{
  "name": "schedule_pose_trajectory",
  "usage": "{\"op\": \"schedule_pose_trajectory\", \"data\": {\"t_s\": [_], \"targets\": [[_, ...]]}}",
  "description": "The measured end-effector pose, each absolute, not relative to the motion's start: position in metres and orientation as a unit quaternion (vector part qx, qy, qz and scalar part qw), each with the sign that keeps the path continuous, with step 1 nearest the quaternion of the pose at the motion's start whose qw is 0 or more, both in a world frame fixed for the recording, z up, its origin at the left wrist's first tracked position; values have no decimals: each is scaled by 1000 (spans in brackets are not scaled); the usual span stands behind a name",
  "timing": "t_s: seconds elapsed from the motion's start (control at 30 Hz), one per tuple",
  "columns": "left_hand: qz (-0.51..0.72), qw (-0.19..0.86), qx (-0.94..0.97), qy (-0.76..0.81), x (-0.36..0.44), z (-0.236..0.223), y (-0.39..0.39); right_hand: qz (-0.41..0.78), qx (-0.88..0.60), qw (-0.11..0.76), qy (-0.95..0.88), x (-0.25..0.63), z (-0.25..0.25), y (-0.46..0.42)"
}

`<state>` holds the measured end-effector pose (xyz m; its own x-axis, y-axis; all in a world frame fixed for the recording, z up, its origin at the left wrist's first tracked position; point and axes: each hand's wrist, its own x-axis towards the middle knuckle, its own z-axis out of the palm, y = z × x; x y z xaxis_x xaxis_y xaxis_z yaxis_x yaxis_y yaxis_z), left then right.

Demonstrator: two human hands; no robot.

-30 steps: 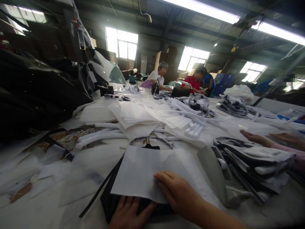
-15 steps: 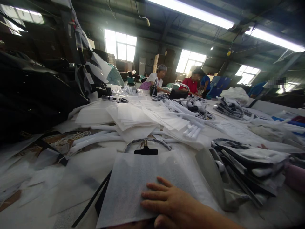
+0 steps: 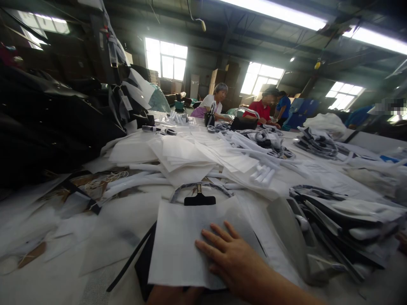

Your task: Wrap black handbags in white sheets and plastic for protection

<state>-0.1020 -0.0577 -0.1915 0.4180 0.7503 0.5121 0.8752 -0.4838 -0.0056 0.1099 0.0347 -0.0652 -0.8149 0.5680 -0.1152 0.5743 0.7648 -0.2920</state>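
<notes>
Table (image 3: 57,284) room is tight: a black heap (image 3: 47,123) rises along the left and a stack of wrapped bags (image 3: 352,220) fills the right. Between them, near the front, a black bag (image 3: 145,264) lies mostly under a white sheet (image 3: 178,241). A grey tape dispenser (image 3: 288,228) just beside it limits movement rightward; the left side looks freer, though loose sheets (image 3: 117,237) litter it. The hands appear apart: the right hand (image 3: 230,256) is spread flat on the sheet, probably to stop it sliding, while the left hand (image 3: 178,295) is mostly hidden below the near edge, its grip impossible to tell. A black strap (image 3: 130,258) sticks out leftward; a small black tab (image 3: 199,200) sits at the sheet's far edge.
</notes>
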Motion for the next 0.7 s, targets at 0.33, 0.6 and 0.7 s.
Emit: {"op": "schedule_pose_trajectory", "data": {"t_s": [0.33,0.6,0.7], "targets": [[-273,143,-839,-447,-104,-166,-50,-137,275,31,951,115,-61,33],[-291,198,-814,-462,-103,-196,-63,-155,309,43,937,109,-60,33],[-291,173,-818,-465,-105,-182,-74,-156,314,42,935,109,-64,34]]}}
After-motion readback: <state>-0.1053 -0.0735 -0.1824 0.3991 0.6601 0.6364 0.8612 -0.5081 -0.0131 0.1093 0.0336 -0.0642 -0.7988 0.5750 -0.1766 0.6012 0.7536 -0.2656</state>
